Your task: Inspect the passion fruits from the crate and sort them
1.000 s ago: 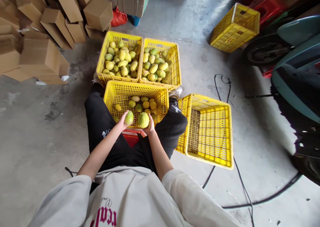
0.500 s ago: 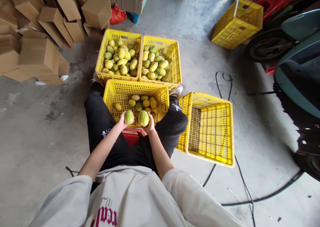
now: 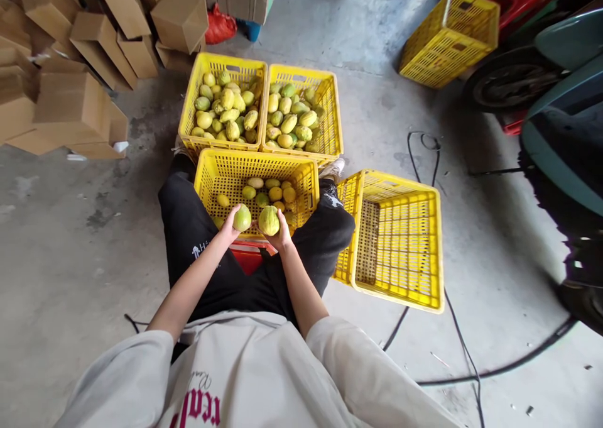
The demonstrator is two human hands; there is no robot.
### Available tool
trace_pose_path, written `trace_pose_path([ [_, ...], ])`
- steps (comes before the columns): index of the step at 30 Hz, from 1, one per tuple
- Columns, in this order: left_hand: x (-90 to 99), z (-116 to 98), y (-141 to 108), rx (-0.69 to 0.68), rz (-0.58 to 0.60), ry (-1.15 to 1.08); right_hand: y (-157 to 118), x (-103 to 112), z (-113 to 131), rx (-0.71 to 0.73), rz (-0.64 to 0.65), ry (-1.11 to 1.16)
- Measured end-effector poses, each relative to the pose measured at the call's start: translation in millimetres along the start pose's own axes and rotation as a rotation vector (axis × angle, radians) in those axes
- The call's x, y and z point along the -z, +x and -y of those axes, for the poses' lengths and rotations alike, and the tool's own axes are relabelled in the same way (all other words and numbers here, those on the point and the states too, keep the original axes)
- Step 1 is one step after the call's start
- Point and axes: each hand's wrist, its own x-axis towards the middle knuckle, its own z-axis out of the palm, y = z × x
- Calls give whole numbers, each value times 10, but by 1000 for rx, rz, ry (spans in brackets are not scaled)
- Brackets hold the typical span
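My left hand [image 3: 230, 225] is closed around a smooth, round green-yellow fruit [image 3: 242, 218]. A second green-yellow fruit [image 3: 269, 220], ribbed and lumpy, is gripped in my right hand [image 3: 281, 233]. Both fruits are held up side by side, slightly apart, above the near rim of a yellow plastic crate [image 3: 257, 156] between my legs. Several yellow and green fruits [image 3: 276, 193] lie on that crate's slatted bottom, mostly toward its right side. Fingers on the far side of each held fruit are partly hidden.
Beyond stand two yellow crates [image 3: 230, 60] [image 3: 330, 82] heaped with similar fruits. A tilted crate [image 3: 405, 246] rests at my right. Cardboard boxes [image 3: 70, 104] crowd the left, a motorbike [image 3: 565, 114] the right. A black cable [image 3: 509, 371] crosses the floor.
Both hands stay nearly in place with their fruits. The fruits have turned slightly; the right one shows more of its end. The view has shifted a little.
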Motion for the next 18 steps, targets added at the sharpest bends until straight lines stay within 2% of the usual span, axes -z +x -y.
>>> trace_pose_path([
  [3,10,-20,18,70,-26,1,-3,3,-1,13,8,6],
  [9,-5,-34,6,186,-1,8,-1,7,21,74,-54,20],
  [18,-20,-44,-2,148,-2,65,11,-31,13,87,-98,95],
])
